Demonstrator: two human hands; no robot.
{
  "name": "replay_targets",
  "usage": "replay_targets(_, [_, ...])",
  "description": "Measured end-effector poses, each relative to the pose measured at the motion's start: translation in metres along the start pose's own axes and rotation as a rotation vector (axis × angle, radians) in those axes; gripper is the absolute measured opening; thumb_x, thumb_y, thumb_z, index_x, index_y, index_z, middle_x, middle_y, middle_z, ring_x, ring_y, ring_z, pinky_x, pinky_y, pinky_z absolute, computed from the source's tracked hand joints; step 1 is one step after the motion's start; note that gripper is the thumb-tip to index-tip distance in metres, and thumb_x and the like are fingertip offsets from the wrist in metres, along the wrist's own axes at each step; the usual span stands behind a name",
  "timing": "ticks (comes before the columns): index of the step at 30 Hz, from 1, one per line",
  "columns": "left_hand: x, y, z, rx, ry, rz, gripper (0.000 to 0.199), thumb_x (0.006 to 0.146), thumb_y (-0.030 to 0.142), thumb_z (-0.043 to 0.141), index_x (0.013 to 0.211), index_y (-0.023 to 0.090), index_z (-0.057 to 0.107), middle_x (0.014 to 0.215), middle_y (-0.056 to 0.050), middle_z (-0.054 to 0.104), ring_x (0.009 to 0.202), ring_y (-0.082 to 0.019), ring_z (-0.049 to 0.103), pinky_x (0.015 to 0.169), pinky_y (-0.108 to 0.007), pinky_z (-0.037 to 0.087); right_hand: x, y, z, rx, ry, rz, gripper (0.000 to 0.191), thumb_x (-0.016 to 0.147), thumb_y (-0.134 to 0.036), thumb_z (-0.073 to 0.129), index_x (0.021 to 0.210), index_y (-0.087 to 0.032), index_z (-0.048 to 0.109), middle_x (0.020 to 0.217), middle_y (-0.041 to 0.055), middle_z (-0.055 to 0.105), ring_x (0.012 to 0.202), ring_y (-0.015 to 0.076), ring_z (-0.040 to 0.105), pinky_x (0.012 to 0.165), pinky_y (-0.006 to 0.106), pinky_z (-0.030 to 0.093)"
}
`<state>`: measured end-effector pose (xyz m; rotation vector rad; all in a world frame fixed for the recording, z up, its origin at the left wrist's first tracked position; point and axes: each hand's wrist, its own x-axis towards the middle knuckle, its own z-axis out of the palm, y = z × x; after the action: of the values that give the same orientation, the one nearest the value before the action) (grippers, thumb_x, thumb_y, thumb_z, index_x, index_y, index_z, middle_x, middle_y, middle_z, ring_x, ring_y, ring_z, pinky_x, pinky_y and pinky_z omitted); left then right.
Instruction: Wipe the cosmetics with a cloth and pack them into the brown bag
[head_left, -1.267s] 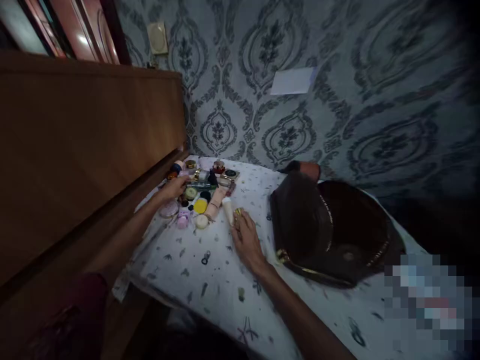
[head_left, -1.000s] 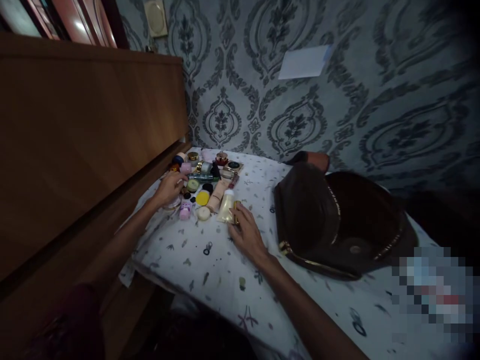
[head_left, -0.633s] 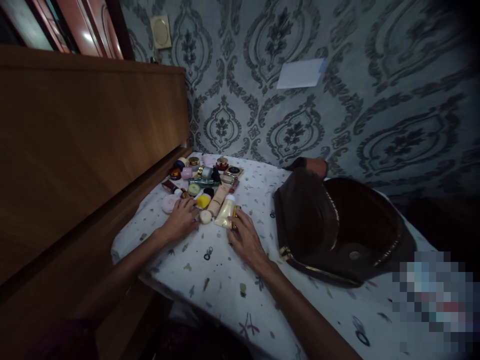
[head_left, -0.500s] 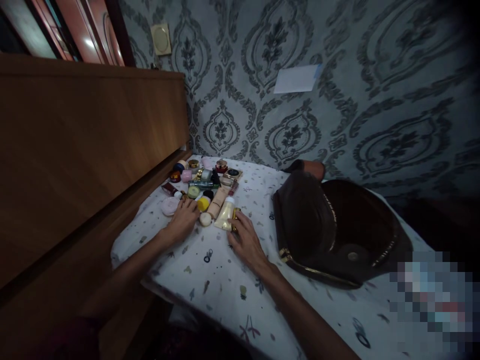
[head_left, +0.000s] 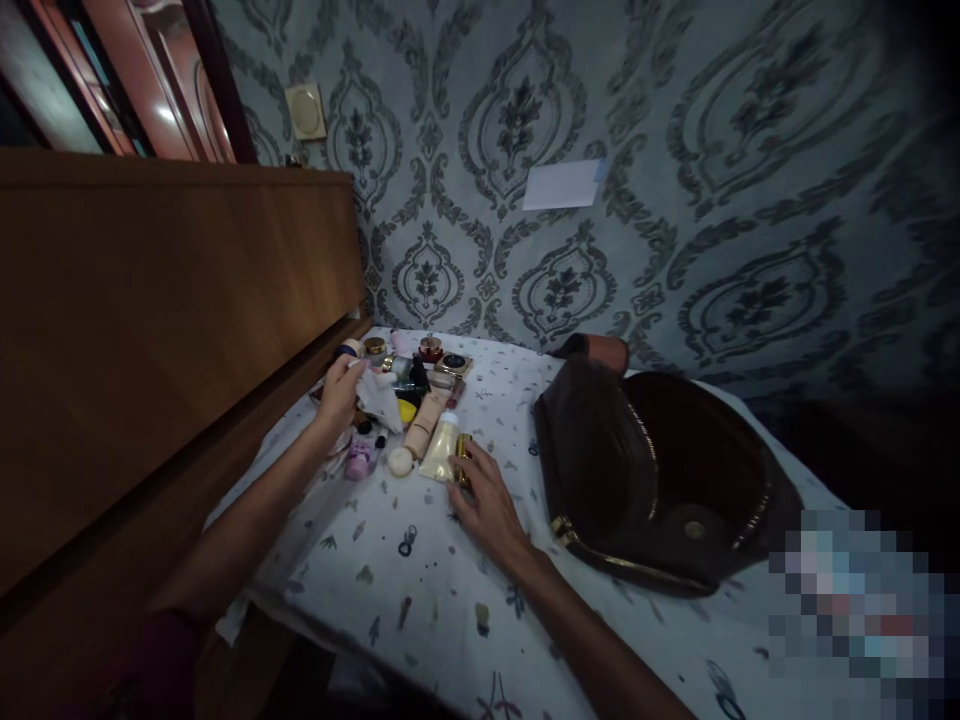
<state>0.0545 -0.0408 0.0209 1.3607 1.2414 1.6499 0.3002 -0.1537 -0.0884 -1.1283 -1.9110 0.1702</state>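
My left hand (head_left: 339,398) is closed on a crumpled whitish, cloth-like piece (head_left: 380,400), held over the left part of a cluster of cosmetics. Just below it lies a small lilac bottle (head_left: 360,458). My right hand (head_left: 486,500) rests on the table, fingers curled around a small gold container (head_left: 464,458), partly hidden by them. Close beside that are a pale cream tube (head_left: 442,447) with a white cap, a beige tube (head_left: 426,425) and a round cream-coloured item (head_left: 400,461). Behind them sit a yellow-lidded piece (head_left: 406,411) and a red jar (head_left: 430,349).
An open dark brown bag (head_left: 600,470) with a gold zip stands to the right on the patterned white tablecloth (head_left: 442,580). A wooden cabinet (head_left: 172,300) borders the left side. Behind is a patterned wall (head_left: 427,220). A blurred patch covers something at lower right.
My left hand has moved up and away, and now has the whitish piece in it. The lilac bottle has come into view. My right hand stays by the gold container; the view has shifted slightly.
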Motion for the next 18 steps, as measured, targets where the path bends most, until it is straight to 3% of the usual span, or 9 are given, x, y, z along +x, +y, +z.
replay_targets(5, [0.048,-0.006,0.039,0.130,0.027,0.039,0.010,0.083,0.032,0.047,0.084,0.024,0.042,0.065,0.007,0.044,0.052,-0.011,0.045,0.051,-0.021,0.040,-0.001,0.000,-0.001,0.006,0.007,0.016,0.033,0.092,-0.029,0.051,0.120,-0.017,0.063,0.141,0.0171,0.052,0.134,0.0307,0.047,0.107,0.051,0.046])
replay_targets(9, [0.069,-0.014,0.068,0.363,-0.111,0.059,0.003,0.081,0.022,0.056,0.082,0.021,0.054,0.066,0.003,0.052,0.067,-0.016,0.056,0.066,-0.026,0.046,-0.001,0.001,-0.001,0.005,0.014,0.014,0.032,0.093,-0.029,0.051,0.120,-0.017,0.063,0.140,0.0185,0.052,0.134,0.0308,0.047,0.107,0.052,0.046])
replay_targets(13, [0.067,-0.025,0.088,0.611,-0.302,0.049,0.006,0.078,0.018,0.068,0.079,0.017,0.062,0.080,-0.005,0.065,0.091,-0.025,0.063,0.085,-0.038,0.049,-0.001,-0.001,-0.001,-0.003,0.028,0.019,0.031,0.093,-0.028,0.051,0.119,-0.017,0.063,0.140,0.0184,0.052,0.134,0.0304,0.047,0.107,0.053,0.047])
replay_targets(18, [0.052,-0.036,0.102,0.761,-0.498,0.098,0.035,0.093,0.035,0.061,0.122,0.016,0.059,0.123,-0.010,0.061,0.106,-0.023,0.062,0.089,-0.044,0.054,0.001,-0.005,-0.004,-0.005,0.016,0.017,0.029,0.092,-0.026,0.051,0.117,-0.018,0.063,0.141,0.0181,0.052,0.134,0.0306,0.047,0.106,0.053,0.047])
